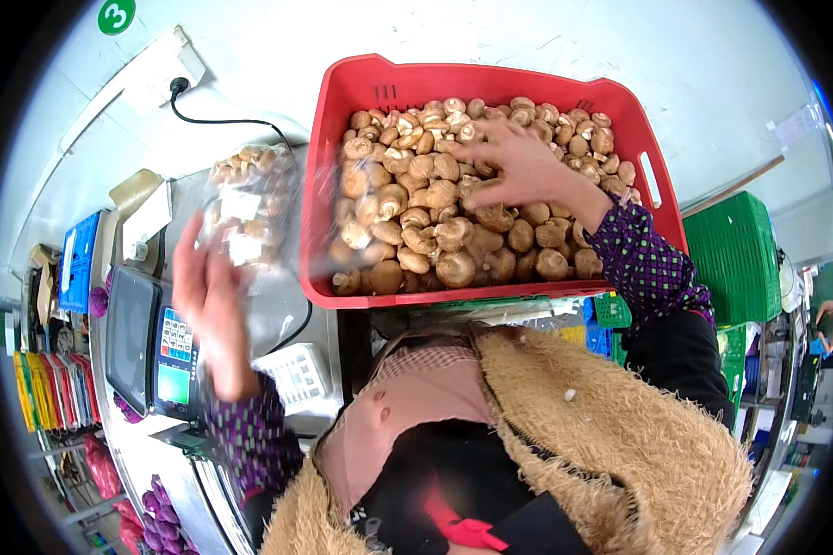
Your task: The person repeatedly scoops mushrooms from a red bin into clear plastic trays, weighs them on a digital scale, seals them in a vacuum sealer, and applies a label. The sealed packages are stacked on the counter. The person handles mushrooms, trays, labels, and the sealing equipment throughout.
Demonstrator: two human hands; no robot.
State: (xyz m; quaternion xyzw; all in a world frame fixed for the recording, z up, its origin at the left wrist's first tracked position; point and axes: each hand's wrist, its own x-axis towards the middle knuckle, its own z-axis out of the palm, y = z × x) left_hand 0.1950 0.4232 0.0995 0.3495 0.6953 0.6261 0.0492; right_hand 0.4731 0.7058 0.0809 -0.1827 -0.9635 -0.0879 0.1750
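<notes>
My right hand (518, 166) rests on the heap of brown mushrooms (453, 264) with its fingers spread and nothing gripped. The mushrooms fill much of a red plastic crate (657, 227). To the left of the crate, my left hand (215, 310) is smeared by motion, its fingers pointing up beside a clear plastic bag of mushrooms (250, 199) with a white label. A blurred sheet of clear plastic (317, 217) hangs between that bag and the crate's left side. Whether the left fingers pinch any of it cannot be made out.
A weighing scale's display unit (162, 347) and a white printer-like device with keys (296, 375) stand on the left counter. A black cable (231, 121) runs from a wall outlet behind. Green crates (731, 259) are stacked at the right; purple bundles (162, 513) lie at lower left.
</notes>
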